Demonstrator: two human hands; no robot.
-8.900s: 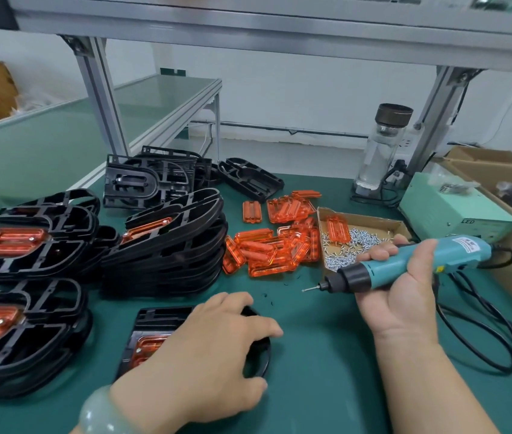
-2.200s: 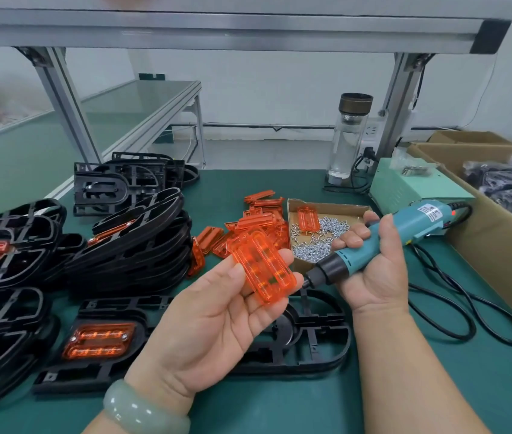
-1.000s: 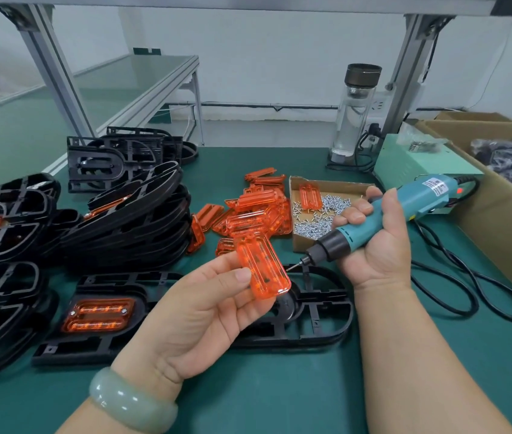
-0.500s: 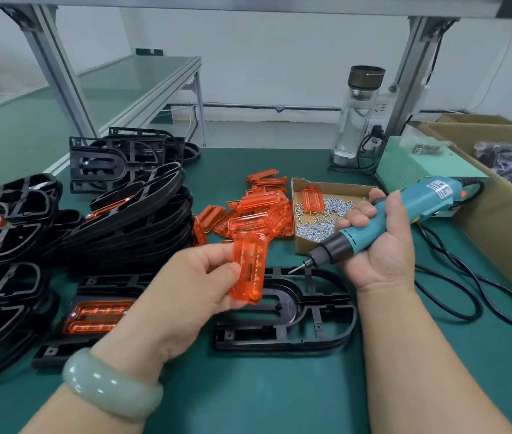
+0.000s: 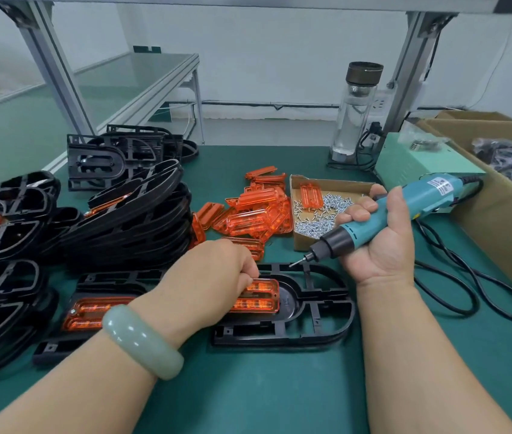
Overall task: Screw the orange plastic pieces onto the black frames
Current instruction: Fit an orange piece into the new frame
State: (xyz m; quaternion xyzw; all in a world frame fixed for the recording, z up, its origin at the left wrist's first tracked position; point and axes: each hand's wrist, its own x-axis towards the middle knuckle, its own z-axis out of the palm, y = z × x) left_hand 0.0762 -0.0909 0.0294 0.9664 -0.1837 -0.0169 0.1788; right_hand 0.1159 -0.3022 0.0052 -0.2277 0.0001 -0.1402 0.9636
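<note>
Pressing an orange plastic piece (image 5: pixel 261 297) into a black frame (image 5: pixel 320 324) on the surface (image 5: pixel 248 396).
Fingers of the left hand (image 5: pixel 214 277) curl onto it; right hand (image 5: pixel 376 242) fingers wrap the electric screwdriver (image 5: pixel 383 217), bit beside the frame's rim.

Bright, even light from overhead; we see only soft, shallow shadows on the green mat (image 5: pixel 279 386) under the black frame (image 5: pixel 279 339). Small glints on the bracelet (image 5: pixel 142 341) and glass bottle (image 5: pixel 354 120). Left hand (image 5: pixel 214 277) slightly smeared over the orange piece (image 5: pixel 261 297); screwdriver (image 5: pixel 430 195) in the right hand (image 5: pixel 379 245) crisp. Shelf uprights (image 5: pixel 57 67) lean outward; forearms (image 5: pixel 420 371) stretch at the bottom edge.
</note>
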